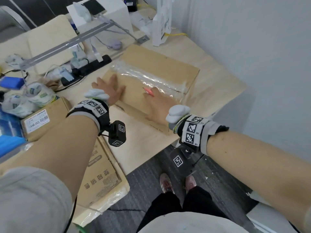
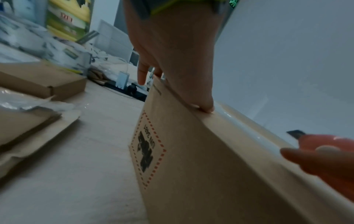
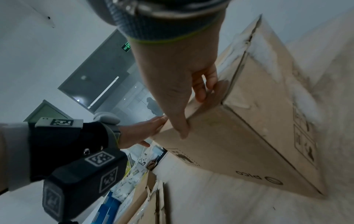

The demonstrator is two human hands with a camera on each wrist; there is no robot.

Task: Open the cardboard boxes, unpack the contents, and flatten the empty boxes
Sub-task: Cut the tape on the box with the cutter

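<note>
A brown cardboard box (image 1: 151, 68) lies on the table, its top seam sealed with shiny clear tape (image 1: 148, 76). My left hand (image 1: 108, 87) presses flat, fingers spread, on the box's left top edge; the left wrist view shows the left hand (image 2: 172, 68) with fingertips on that edge. My right hand (image 1: 157, 100) rests on the box top near the tape and grips an orange utility knife (image 1: 149, 91). The knife's blade (image 2: 296, 133) points along the top. In the right wrist view the right hand (image 3: 182, 91) hides the knife, and the box (image 3: 258, 136) shows its printed side.
A flattened carton (image 1: 101, 174) hangs over the table's front edge at left. A small labelled box (image 1: 42, 118), tissue packs (image 1: 33, 96), a power strip (image 1: 87, 68) and a white box (image 1: 104, 15) crowd the left and back. A wall runs along the right.
</note>
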